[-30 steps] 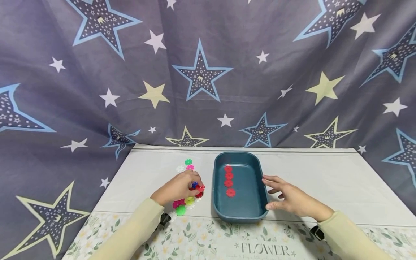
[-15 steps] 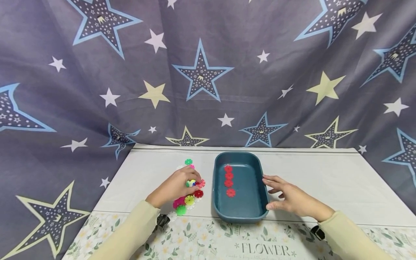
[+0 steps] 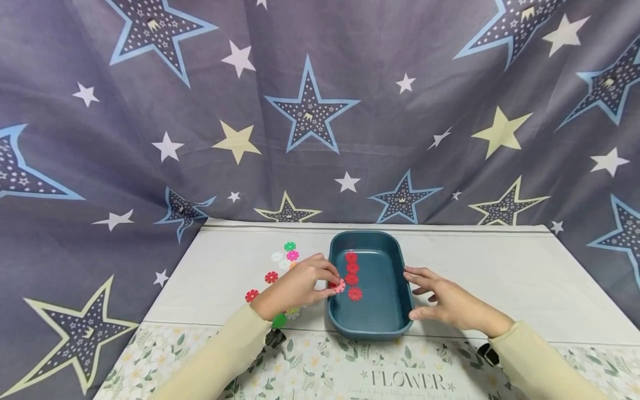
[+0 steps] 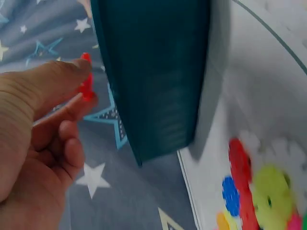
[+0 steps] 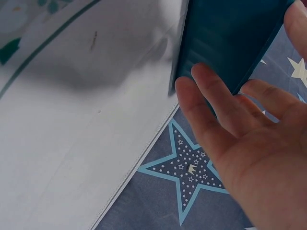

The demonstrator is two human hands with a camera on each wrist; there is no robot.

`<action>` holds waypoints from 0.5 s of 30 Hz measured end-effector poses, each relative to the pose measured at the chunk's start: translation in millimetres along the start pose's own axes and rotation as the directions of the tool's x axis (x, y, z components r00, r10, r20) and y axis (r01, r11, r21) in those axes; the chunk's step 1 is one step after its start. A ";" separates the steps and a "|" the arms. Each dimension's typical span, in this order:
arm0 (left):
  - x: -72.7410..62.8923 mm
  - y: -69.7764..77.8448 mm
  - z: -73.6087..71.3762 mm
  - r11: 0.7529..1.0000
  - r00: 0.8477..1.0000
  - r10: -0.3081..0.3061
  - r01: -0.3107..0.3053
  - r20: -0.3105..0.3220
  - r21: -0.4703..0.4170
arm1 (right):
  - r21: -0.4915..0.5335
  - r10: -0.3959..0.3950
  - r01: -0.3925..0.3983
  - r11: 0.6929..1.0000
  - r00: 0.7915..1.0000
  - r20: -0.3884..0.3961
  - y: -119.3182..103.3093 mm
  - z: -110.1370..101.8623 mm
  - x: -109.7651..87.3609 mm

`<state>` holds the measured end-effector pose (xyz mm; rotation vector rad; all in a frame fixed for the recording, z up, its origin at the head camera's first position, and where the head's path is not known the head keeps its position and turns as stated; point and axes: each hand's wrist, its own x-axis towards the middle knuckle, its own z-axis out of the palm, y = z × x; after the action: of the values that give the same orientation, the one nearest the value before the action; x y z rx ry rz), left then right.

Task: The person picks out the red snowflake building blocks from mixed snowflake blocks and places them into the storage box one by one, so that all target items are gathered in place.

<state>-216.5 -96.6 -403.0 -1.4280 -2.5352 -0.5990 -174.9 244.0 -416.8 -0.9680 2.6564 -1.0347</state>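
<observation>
Between thumb and fingertips, my left hand [image 3: 307, 278] pinches a red flower-shaped plastic disc [image 3: 340, 285] over the left rim of a dark teal tray [image 3: 380, 328]. The left wrist view shows this disc [image 4: 86, 76] edge-on, raised above the rim. Inside the tray several red discs [image 3: 352, 268] lie in a column near its left side. My right hand [image 3: 447, 303] has its fingers spread along the tray's right side. In the right wrist view the fingertips [image 5: 187, 86] touch the tray's outer wall [image 5: 225, 43].
Left of the tray lies a scatter of flower-shaped discs, among them a green disc [image 3: 290, 246], a pink disc [image 3: 292, 255] and a red disc [image 3: 252, 295], partly covered by my left arm. A star-patterned curtain [image 3: 310, 166] hangs behind the white table [image 3: 480, 261].
My left hand has lifted the red disc from the pile and carried it right to the tray's left rim. The right hand keeps its place at the tray.
</observation>
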 end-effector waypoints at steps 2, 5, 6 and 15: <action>6.4 4.1 3.4 1.000 0.999 0.004 -0.005 0.055 0.025 | -0.008 0.000 0.000 1.000 1.000 -0.003 1.3 -0.1 0.4; 15.9 12.0 9.3 0.997 0.989 0.021 -0.032 0.148 0.067 | -0.017 0.008 -0.008 1.000 1.000 -0.005 3.0 -0.8 0.9; 19.4 14.6 11.8 0.995 0.983 0.029 -0.045 0.180 0.087 | -0.019 0.010 -0.010 1.000 1.000 -0.006 3.3 -0.9 0.9; 41.8 30.1 33.2 0.983 0.930 -0.039 -0.029 0.365 0.179 | -0.025 -0.001 0.000 1.000 1.000 -0.008 3.1 0.0 1.1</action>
<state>-211.3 -36.1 -411.2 -1.5909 -2.7823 -0.0957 -177.4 245.1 -418.7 -0.9713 2.6821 -1.0100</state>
